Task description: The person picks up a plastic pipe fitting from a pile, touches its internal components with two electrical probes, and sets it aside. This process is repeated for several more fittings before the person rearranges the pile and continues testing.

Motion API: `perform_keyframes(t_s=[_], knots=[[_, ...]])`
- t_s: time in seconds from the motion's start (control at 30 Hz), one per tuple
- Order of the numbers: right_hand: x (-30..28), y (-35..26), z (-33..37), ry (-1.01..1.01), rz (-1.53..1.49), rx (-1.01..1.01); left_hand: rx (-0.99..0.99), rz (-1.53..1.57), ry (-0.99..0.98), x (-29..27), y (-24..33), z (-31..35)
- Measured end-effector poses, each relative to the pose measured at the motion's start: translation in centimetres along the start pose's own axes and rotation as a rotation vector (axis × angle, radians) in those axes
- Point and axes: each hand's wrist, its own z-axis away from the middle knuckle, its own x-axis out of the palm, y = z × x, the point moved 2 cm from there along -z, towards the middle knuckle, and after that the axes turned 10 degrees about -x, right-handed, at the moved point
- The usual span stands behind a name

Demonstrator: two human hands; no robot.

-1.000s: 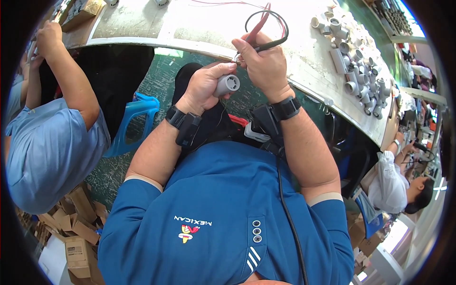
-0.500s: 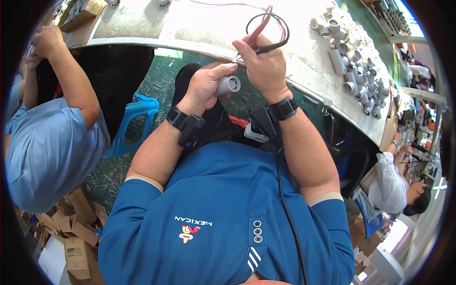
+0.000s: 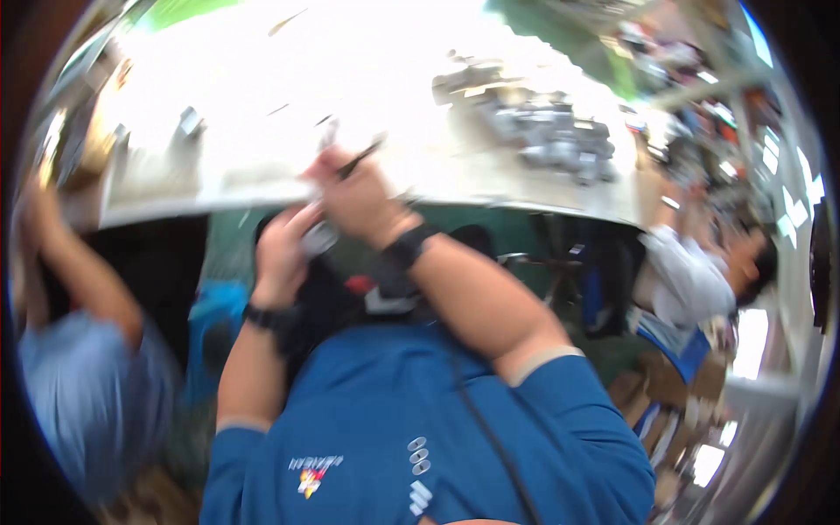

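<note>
Strong motion blur smears the whole view. My left hand (image 3: 284, 254) is closed around a short, hollow grey plastic cylinder (image 3: 321, 239), just off the near edge of the worktable. Right beside it and slightly above, my right hand (image 3: 360, 201) is closed on a slim tool (image 3: 357, 163) with a black part and a red part. The two hands nearly touch at the top of the cylinder. What the tool's tip touches is hidden by fingers and blur.
A bright white worktable (image 3: 254, 171) spans the far side. Grey plastic fittings (image 3: 560, 131) lie heaped on its right. At left a person in light blue (image 3: 96, 376) sits by a blue plastic stool (image 3: 214, 319); a person in white (image 3: 691, 276) sits at right.
The view has swung, so hands, table and fittings appear further left and most things lower. Both hands keep their holds on the cylinder and the tool.
</note>
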Motion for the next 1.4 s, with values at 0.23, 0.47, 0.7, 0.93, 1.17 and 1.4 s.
perform_keyframes(t_s=[0.23, 0.47, 0.7, 0.93, 1.17, 1.4], knots=[[-0.6, -2.0, -0.2, 0.040, 0.120, -0.137, -0.012, -0.008, -0.114, -1.3, 0.0, -0.6], [-0.5, -2.3, -0.2, 0.035, 0.104, -0.220, -0.005, 0.034, -0.142, -1.4, 0.6, -0.1], [0.3, -2.1, 0.0, 0.003, 0.074, -0.155, -0.021, -0.016, -0.070, -1.3, 1.1, 1.1], [-1.2, -2.0, -0.7, 0.000, 0.116, -0.166, 0.022, -0.146, 0.005, 0.8, 1.4, 0.4], [-4.7, -3.7, -2.2, 0.123, -0.120, 0.037, 0.173, -0.508, 0.204, 1.0, 7.6, 4.1], [-12.7, -4.2, -1.7, 0.051, 0.234, -0.263, 0.811, -0.963, 0.822, -12.3, 23.8, -1.9]])
